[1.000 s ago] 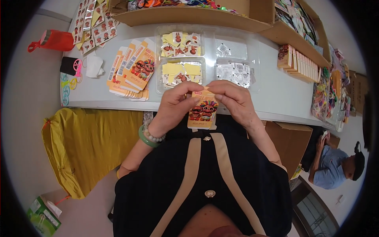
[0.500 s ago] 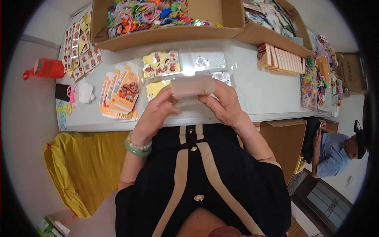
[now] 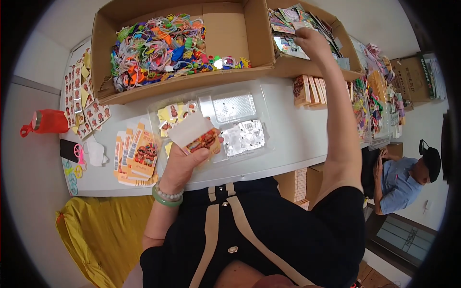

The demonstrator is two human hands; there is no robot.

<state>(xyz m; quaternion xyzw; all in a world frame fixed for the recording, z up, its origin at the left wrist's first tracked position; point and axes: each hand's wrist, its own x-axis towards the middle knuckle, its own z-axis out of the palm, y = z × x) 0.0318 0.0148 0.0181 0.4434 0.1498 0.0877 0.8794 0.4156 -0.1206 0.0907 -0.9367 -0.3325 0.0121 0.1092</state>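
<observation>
My left hand (image 3: pixel 187 161) is closed around a small orange printed carton (image 3: pixel 204 141) with its white flap standing up. It is held above a clear plastic compartment tray (image 3: pixel 204 103). The tray has yellow sticker pieces (image 3: pixel 175 113) in one compartment and silvery packets (image 3: pixel 245 138) in another. Far to the right, my right hand (image 3: pixel 314 44) reaches into a cardboard box (image 3: pixel 353 62) of flat shiny packets (image 3: pixel 284 22). Its fingers are bent down onto the packets. What lies between the fingertips is hidden.
A big cardboard box (image 3: pixel 230 29) of colourful small toys stands at the back. Flat orange cartons (image 3: pixel 144 156) lie left, near a red bottle (image 3: pixel 50 121), a phone (image 3: pixel 69 150) and sticker sheets (image 3: pixel 96 115). Upright cartons (image 3: pixel 302 91) stand right. Another person (image 3: pixel 401 180) sits far right.
My right hand has left the carton and stretched far right into the box of packets. My left hand now holds the carton alone, and the view has shifted.
</observation>
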